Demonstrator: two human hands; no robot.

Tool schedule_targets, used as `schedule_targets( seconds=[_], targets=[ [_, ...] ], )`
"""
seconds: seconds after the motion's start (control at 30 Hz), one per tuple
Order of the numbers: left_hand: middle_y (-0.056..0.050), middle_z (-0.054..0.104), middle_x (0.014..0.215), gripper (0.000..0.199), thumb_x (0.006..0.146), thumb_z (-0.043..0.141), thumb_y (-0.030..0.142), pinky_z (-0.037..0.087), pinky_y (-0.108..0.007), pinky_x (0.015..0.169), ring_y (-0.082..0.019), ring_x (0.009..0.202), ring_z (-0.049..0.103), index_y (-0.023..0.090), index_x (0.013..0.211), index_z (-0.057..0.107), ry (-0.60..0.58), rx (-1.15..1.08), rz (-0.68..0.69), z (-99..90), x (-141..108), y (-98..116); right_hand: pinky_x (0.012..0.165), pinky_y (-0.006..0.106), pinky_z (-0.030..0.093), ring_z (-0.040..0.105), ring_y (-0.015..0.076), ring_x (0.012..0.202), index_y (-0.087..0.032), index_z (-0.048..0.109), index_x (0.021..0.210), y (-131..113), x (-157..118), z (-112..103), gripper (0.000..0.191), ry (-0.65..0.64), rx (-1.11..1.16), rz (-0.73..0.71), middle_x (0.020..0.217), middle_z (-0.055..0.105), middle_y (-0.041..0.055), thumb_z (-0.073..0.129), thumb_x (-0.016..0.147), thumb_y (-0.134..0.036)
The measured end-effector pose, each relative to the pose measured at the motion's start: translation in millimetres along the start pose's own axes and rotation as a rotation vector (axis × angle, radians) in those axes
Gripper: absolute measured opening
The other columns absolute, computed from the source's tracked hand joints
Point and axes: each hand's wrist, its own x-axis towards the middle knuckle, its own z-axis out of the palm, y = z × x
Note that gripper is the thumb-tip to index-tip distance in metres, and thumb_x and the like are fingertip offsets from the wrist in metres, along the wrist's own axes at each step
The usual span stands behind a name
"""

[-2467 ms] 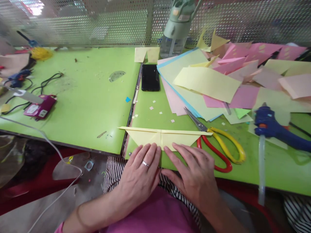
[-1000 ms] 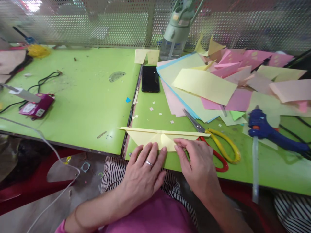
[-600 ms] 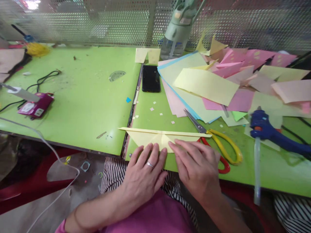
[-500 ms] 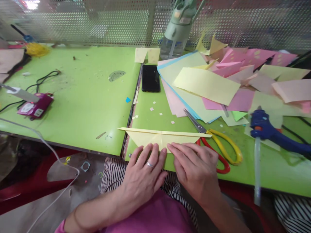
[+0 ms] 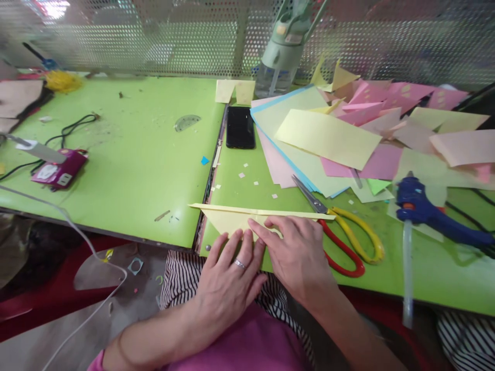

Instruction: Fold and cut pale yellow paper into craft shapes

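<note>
A folded pale yellow paper lies along the green table's front edge, with a narrow folded strip along its far side. My left hand, with a ring, presses flat on its near edge, fingers spread. Over the paper's middle and right part rests my right hand, its index fingertip touching the paper and the other fingers bent; it grips nothing. Scissors with yellow and red handles lie just right of this hand, blades apart. The hands hide part of the paper's near edge.
A black phone and a bottle stand further back. Coloured paper sheets are heaped at the right, near a blue glue gun. At the left are a purple power socket, cables and a clear protractor.
My right hand has moved left and slightly up over the paper, its index finger now extended near the middle. My left hand has stayed in place.
</note>
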Motion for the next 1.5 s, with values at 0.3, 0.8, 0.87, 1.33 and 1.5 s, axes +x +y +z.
schedule_targets(
  seconds=[0.3, 0.8, 0.87, 1.33, 1.5],
  targets=[
    [-0.006, 0.056, 0.142, 0.051, 0.1, 0.04, 0.046, 0.033, -0.04, 0.114, -0.023, 0.133, 0.047, 0.015, 0.139, 0.05, 0.009, -0.033, -0.021, 3.1, -3.7, -0.5, 0.081, 0.038, 0.034, 0.053, 0.0212, 0.089, -0.023, 0.067, 0.121, 2.9, -2.2, 5.6, 0.033, 0.014, 0.043, -0.026, 0.098, 0.067, 0.0068, 0.052, 0.093, -0.015],
    [-0.008, 0.054, 0.143, 0.054, 0.097, 0.049, 0.046, 0.02, -0.042, 0.122, -0.024, 0.136, 0.044, 0.011, 0.138, 0.05, 0.056, -0.073, -0.101, -10.5, -17.1, -11.4, 0.078, 0.038, 0.035, 0.054, 0.0221, 0.088, -0.023, 0.068, 0.119, 5.7, 1.0, 5.7, 0.032, 0.02, 0.034, -0.062, 0.096, 0.067, 0.007, 0.053, 0.092, -0.013],
    [-0.007, 0.054, 0.143, 0.054, 0.098, 0.044, 0.047, 0.024, -0.041, 0.121, -0.023, 0.136, 0.044, 0.012, 0.139, 0.05, 0.031, -0.076, -0.038, -6.7, -10.2, -5.4, 0.078, 0.038, 0.036, 0.054, 0.0228, 0.088, -0.023, 0.068, 0.119, 6.3, 1.6, 4.3, 0.032, 0.0, 0.043, -0.054, 0.097, 0.066, 0.0073, 0.052, 0.093, -0.015],
    [-0.009, 0.06, 0.137, 0.044, 0.1, 0.047, 0.033, 0.04, -0.037, 0.114, -0.021, 0.13, 0.052, 0.007, 0.135, 0.051, 0.024, -0.113, 0.057, 0.0, -5.5, -11.1, 0.077, 0.036, 0.043, 0.054, 0.0213, 0.083, -0.016, 0.067, 0.115, 10.8, -14.3, 2.3, 0.027, 0.076, 0.163, 0.053, 0.09, 0.061, 0.0077, 0.049, 0.097, -0.024],
    [-0.011, 0.059, 0.137, 0.045, 0.1, 0.047, 0.033, 0.04, -0.039, 0.115, -0.022, 0.131, 0.052, 0.007, 0.137, 0.05, 0.009, -0.113, 0.075, 0.4, -6.0, -11.9, 0.075, 0.036, 0.042, 0.055, 0.0211, 0.082, -0.019, 0.066, 0.116, 7.8, -11.9, 2.0, 0.027, 0.032, 0.166, 0.112, 0.09, 0.061, 0.0073, 0.047, 0.098, -0.026]
  ],
)
